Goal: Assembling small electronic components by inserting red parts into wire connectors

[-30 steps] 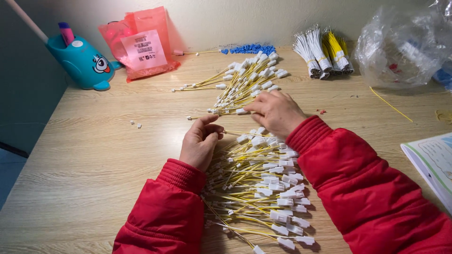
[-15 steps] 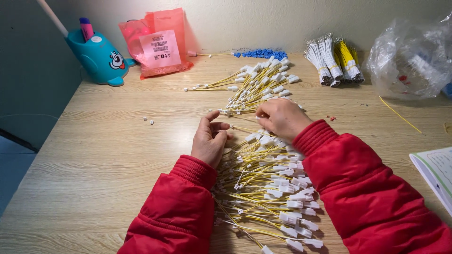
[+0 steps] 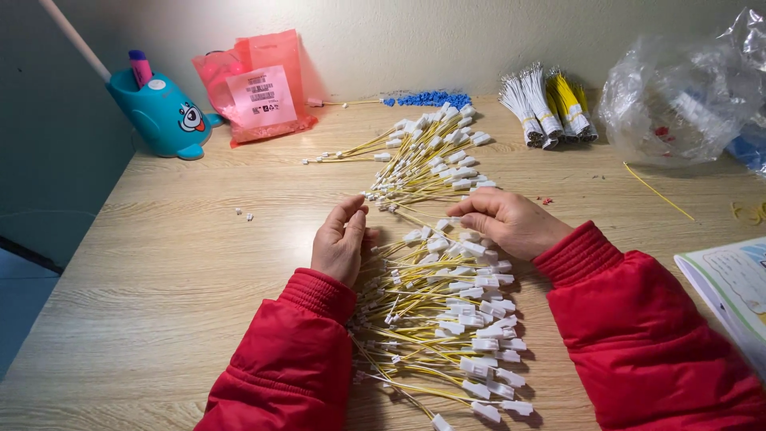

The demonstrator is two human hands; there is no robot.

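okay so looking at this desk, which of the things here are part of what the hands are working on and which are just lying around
In hand:
left hand
right hand
near pile of yellow wires
far pile of yellow wires

Lying about:
teal pen holder
pink bag
blue beads
bundled wires
clear plastic bag
booklet

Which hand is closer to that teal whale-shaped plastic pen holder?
Left. The left hand lies nearer to the teal whale-shaped plastic pen holder at the far left; the right hand is farther right.

Wood table w/ yellow wire piles (white connectors), pink bag.
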